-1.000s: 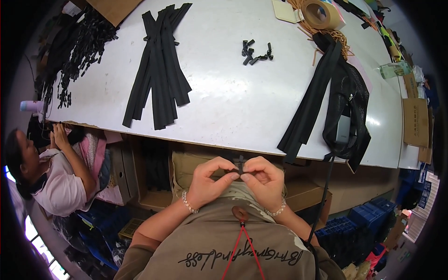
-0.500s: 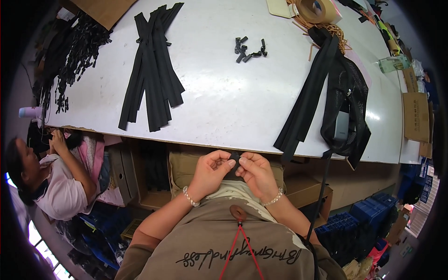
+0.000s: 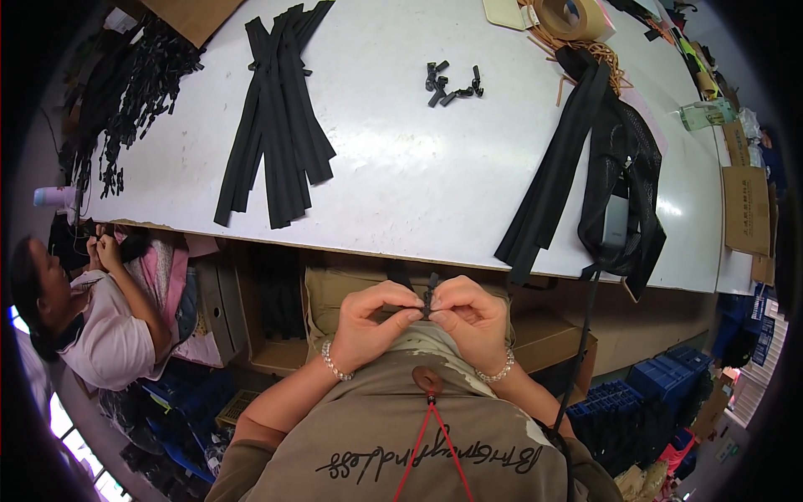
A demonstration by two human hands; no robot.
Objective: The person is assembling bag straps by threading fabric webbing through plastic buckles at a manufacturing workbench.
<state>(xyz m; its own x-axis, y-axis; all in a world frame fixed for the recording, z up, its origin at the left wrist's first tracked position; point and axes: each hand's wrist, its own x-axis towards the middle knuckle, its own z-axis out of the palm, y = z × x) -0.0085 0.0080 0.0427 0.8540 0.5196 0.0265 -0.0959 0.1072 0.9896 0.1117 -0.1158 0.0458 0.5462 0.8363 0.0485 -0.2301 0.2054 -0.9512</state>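
- A small black piece (image 3: 427, 301) is upright above the person's lap, just short of the counter (image 3: 401, 201); its upper end pokes out past the fingertips, and its exact form is too small to tell.
- The left hand (image 3: 373, 325) pinches it from one side, thumb and index finger together on it.
- The right hand (image 3: 471, 322) pinches it from the other, its fingers clamped close against the left's.
- Half a second ago the right hand was tilted and the piece looked rounder; now the hands face each other evenly and more of the upper end shows. This suggests a fresh grip, with the handling not yet finished.
- A dark strip (image 3: 399, 271) shows just beyond the left hand; whether it joins the piece cannot be told.
- Farther out, small black parts (image 3: 437, 96) lie loosely grouped on the counter, between crossed black bands (image 3: 284, 167) at left and more black bands (image 3: 554, 180) at right.
- A black mesh bag (image 3: 648, 197) lies beside the latter.
- At far left sits a co-worker (image 3: 113, 330).
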